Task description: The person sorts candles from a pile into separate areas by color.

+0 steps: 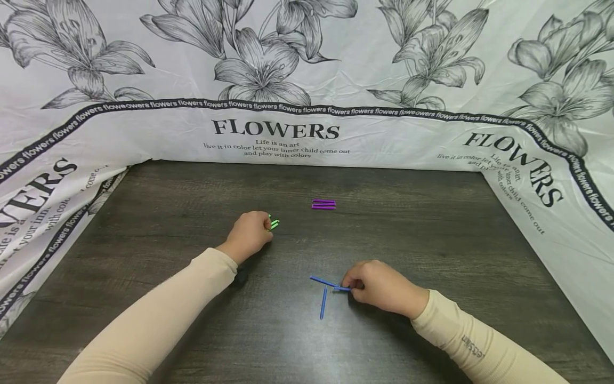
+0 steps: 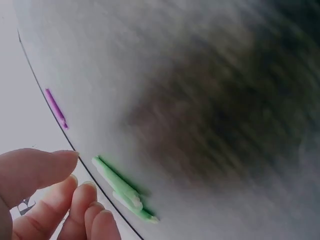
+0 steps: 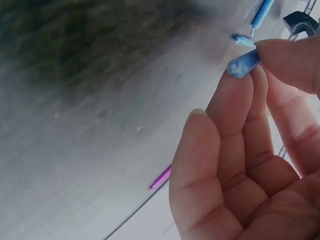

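In the head view my right hand (image 1: 381,285) pinches a thin blue candle-like stick (image 1: 342,289) between thumb and fingers, low over the table. The held blue stick (image 3: 243,64) points its end toward the camera in the right wrist view. A second blue stick (image 1: 322,281) slants just left of it, and a third blue stick (image 1: 323,305) lies below, pointing toward the front. At centre left my left hand (image 1: 247,234) is beside several green sticks (image 1: 274,224), partly hidden by its fingers. In the left wrist view its loosely bent fingers hold nothing visible near the green sticks (image 2: 117,185).
Several purple sticks (image 1: 323,204) lie side by side toward the back of the dark wooden table (image 1: 408,213). A white floral cloth (image 1: 408,138) stands along the back and both sides. A small dark object (image 1: 241,276) sits by the left wrist.
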### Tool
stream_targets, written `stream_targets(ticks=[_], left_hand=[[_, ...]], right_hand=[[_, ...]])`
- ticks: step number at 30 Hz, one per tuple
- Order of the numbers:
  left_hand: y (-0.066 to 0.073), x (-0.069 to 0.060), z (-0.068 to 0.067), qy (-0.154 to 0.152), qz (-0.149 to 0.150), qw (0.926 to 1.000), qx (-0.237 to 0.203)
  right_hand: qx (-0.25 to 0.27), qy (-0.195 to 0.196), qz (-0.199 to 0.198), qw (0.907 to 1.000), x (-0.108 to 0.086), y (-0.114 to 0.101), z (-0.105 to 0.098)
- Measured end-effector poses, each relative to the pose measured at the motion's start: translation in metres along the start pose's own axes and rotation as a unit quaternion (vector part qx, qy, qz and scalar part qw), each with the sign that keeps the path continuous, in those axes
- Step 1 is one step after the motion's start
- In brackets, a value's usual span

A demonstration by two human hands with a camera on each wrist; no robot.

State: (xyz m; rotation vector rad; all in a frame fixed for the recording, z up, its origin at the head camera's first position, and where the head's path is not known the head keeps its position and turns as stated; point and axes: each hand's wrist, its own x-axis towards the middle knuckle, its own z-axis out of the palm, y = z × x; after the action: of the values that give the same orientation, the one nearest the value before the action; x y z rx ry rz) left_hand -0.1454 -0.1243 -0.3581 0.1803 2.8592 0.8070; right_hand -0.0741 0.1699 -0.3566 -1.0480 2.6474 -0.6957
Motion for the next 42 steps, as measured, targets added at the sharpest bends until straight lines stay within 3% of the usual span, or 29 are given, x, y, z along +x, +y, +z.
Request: stream_targets(ticks=[13,18,30,37,42], left_hand=[[0.011,-0.012,0.009,-0.023,0.064,0.9962,-0.055],[0.020,-0.016,0.016,-0.024,0.097,0.9938,-0.049],[0.040,-0.026,0.031,-0.059,0.154,0.9850,-0.051],[0.046,-0.029,0.036,-0.085,0.193,0.9765,-0.043],[0.049,-0.031,0.038,-0.100,0.203,0.9730,-0.045]], right_hand=[[0.011,0.014,0.020,0.9996,0.001,0.008,-0.003],[0.003,0.023,0.031,0.9992,0.002,0.010,-0.004],[-0.002,0.033,0.063,0.9975,0.003,0.017,-0.007],[0.000,0.044,0.088,0.9951,0.003,0.023,-0.013],[0.012,0.048,0.114,0.9922,0.003,0.027,-0.017]])
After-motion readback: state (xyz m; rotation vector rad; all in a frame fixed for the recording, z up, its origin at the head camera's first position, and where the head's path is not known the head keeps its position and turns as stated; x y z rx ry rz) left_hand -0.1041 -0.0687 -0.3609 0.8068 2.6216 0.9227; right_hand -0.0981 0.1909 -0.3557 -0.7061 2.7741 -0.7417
